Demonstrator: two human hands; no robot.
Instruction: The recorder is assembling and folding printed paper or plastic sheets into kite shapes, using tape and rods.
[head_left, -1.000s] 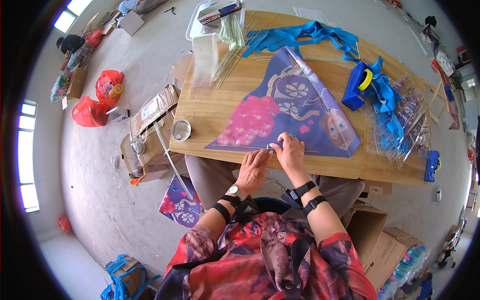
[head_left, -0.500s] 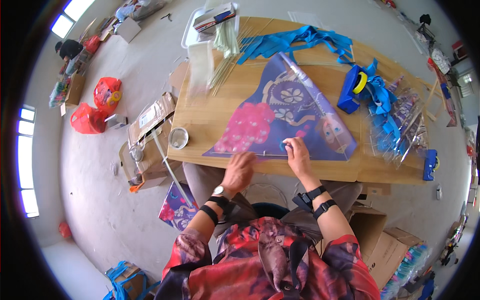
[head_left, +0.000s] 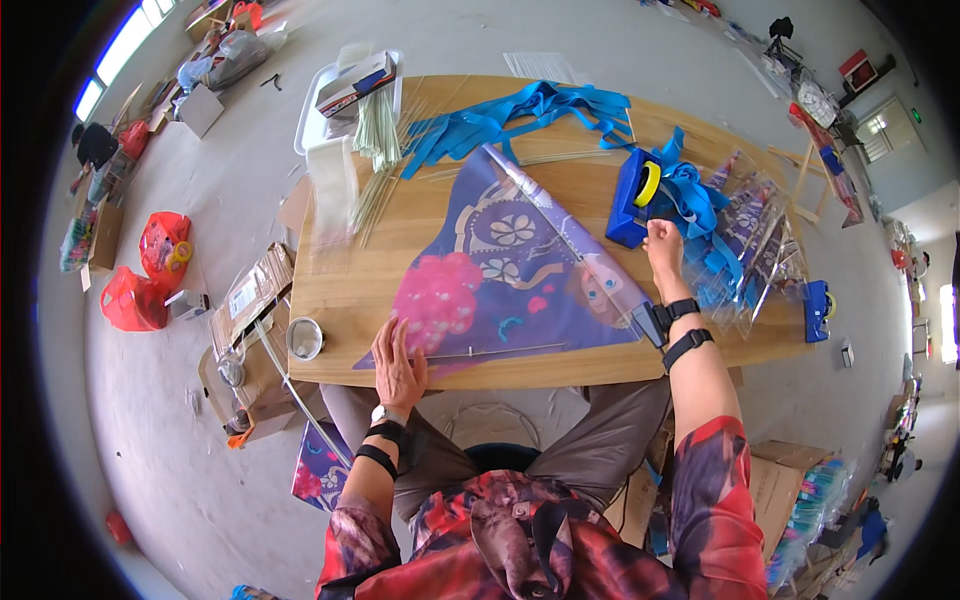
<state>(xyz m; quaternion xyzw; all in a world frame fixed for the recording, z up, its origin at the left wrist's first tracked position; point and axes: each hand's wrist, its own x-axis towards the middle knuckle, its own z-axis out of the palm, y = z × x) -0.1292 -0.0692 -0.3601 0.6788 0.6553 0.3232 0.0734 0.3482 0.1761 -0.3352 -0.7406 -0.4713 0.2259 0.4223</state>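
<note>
A purple, roughly triangular kite sheet [head_left: 545,300] with a pink and white print lies on the wooden table, its right edge folded over or rolled. Along its near edge runs a thin pale rod [head_left: 490,351]. My left hand [head_left: 398,366] rests on the sheet's near left corner, fingers stretched out. Over at the right, my right hand [head_left: 663,247] is pinched at the near end of a blue tape dispenser [head_left: 627,208] with a yellow tape roll [head_left: 649,184]. What its fingertips hold is too small to make out.
Blue ribbons [head_left: 540,103] and thin sticks [head_left: 375,205] lie at the table's far side. Plastic-wrapped pieces [head_left: 755,235] and a second blue dispenser [head_left: 818,311] sit at the right. A small round container [head_left: 305,338] stands at the left edge. Another person [head_left: 95,146] is far left.
My right hand has moved from the sheet's near edge to the tape dispenser. My left hand has slid left along the near edge and flattened. The whole view has shifted.
</note>
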